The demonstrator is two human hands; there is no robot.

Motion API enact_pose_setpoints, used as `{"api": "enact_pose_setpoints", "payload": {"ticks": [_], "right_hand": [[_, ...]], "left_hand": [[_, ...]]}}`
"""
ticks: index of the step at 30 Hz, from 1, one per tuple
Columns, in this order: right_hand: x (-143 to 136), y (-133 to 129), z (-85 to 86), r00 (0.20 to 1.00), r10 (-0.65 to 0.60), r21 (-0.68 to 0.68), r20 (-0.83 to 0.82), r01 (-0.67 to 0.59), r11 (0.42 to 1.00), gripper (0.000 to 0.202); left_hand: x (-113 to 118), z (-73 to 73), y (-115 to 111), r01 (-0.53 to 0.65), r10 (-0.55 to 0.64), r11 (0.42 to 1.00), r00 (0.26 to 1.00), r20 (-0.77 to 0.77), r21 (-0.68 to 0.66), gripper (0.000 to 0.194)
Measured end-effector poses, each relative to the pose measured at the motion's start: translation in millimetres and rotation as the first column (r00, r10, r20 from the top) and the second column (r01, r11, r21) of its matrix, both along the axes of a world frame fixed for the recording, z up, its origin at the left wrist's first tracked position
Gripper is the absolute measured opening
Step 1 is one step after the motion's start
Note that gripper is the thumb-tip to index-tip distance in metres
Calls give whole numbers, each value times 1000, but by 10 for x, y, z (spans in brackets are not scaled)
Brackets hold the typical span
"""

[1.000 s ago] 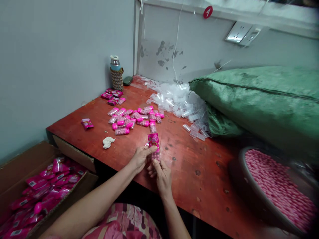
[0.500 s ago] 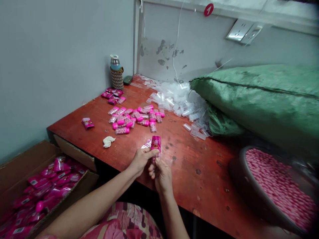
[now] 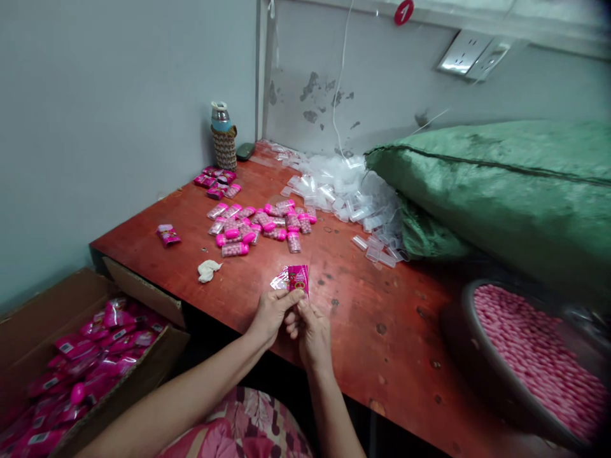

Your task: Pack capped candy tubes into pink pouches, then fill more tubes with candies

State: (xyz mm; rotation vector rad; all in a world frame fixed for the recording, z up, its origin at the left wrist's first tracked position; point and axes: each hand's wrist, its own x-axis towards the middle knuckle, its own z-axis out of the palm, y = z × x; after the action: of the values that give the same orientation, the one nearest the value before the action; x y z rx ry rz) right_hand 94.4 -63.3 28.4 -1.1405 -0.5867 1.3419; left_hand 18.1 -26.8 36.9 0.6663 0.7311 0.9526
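Both my hands meet over the front of the red table [image 3: 353,356]. Between them a pink printed wrapper [image 3: 298,277] stands up, its lower part hidden by the fingers. My left hand [image 3: 273,313] pinches it from the left with thumb on top. My right hand [image 3: 312,331] grips its lower right side, fingers curled. Whether a candy bottle sits inside the wrapper cannot be made out now. Against the wrapper's left side shows a shiny clear film [image 3: 280,278]. Beyond the hands lies a pile of clear bottles with pink caps [image 3: 235,250], filled with pink candies.
Clear empty tubes [image 3: 329,191] are heaped at the back beside a green sack [image 3: 496,165]. A basin [image 3: 470,356] of pink candies [image 3: 534,356] stands at right. A carton [image 3: 147,292] of pink packs [image 3: 81,346] is at lower left. White tissue [image 3: 209,271] and a flask [image 3: 223,143] are on the table.
The wrapper's top has turned and dipped slightly, showing wider between my hands. The pink candies seen at my fingers before are now hidden. Both hands stay nearly in place.
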Motion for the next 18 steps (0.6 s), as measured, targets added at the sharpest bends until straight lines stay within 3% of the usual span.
{"api": "enact_pose_setpoints", "payload": {"ticks": [5, 11, 14, 16, 18], "right_hand": [[64, -52, 7, 988, 137, 70, -76, -132, 989, 22], [32, -26, -40, 991, 67, 36, -113, -63, 997, 23], [-60, 22, -24, 991, 92, 2, -95, -92, 996, 25], [-120, 42, 7, 985, 149, 6, -85, -149, 989, 25], [-154, 50, 33, 979, 193, 18, -68, -193, 981, 25]], "left_hand": [[-82, 68, 37, -14, 13, 998, 1000, -18, -54, 27], [-89, 79, -27, -3, 4, 999, 1000, 19, -37, 28], [-168, 124, -87, -21, 21, 1000, 999, 23, -16, 26], [-350, 181, -141, -123, 123, 992, 992, 25, -16, 21], [-652, 230, -214, -341, 341, 940, 940, 28, -10, 20]]}}
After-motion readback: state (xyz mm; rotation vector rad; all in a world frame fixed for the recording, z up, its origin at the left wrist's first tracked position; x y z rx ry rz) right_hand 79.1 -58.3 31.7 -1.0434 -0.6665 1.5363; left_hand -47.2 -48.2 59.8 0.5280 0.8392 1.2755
